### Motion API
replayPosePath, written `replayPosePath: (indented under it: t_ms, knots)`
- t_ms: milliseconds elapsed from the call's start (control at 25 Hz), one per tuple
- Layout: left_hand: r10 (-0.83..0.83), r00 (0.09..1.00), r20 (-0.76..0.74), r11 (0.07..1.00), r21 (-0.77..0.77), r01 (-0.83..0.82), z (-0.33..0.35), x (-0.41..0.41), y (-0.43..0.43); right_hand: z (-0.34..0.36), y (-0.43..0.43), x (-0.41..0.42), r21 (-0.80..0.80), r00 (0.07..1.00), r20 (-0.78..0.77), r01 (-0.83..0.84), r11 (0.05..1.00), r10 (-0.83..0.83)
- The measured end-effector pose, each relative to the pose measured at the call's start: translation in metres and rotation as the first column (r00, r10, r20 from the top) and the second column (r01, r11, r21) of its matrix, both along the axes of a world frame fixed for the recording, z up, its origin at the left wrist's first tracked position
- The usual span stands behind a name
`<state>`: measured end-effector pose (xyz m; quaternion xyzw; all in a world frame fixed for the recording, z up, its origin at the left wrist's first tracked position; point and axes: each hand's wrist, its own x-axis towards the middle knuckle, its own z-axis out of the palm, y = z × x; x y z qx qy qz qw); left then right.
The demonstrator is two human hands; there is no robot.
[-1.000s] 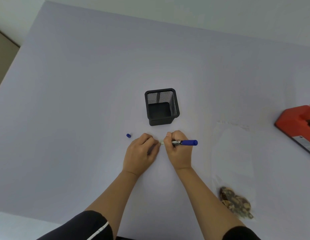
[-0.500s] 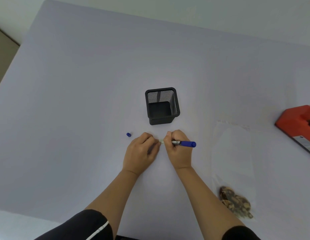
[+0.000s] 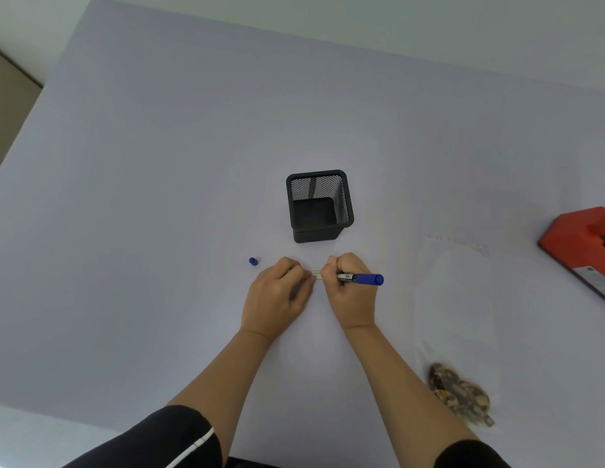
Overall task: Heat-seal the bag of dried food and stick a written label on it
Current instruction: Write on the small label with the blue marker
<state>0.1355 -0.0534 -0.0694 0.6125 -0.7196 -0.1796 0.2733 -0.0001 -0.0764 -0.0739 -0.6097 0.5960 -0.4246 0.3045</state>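
My right hand grips a blue marker pen, its blue end pointing right and its tip hidden by my fingers. A small white label lies on the table between my hands. My left hand rests on the label's left end, fingers curled down on it. The pen's blue cap lies on the table left of my left hand. A clear plastic bag lies flat to the right, with dried food gathered at its near end.
A black mesh pen holder stands just beyond my hands. A red heat sealer sits at the right edge, partly out of view. The lavender table stretches far to the left and back.
The pen's blue end has shifted slightly left and back between frames. My left hand stays on the label.
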Motion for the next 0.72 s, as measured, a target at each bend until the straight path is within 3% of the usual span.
replayPosePath:
  t_ms: [720]
  knots:
    - [0.004, 1.000, 0.010, 1.000, -0.002, -0.004, 0.0014, -0.0005, 0.0002, 0.0006, 0.0007, 0.0002, -0.029, 0.999, -0.043, -0.010, 1.000, 0.009]
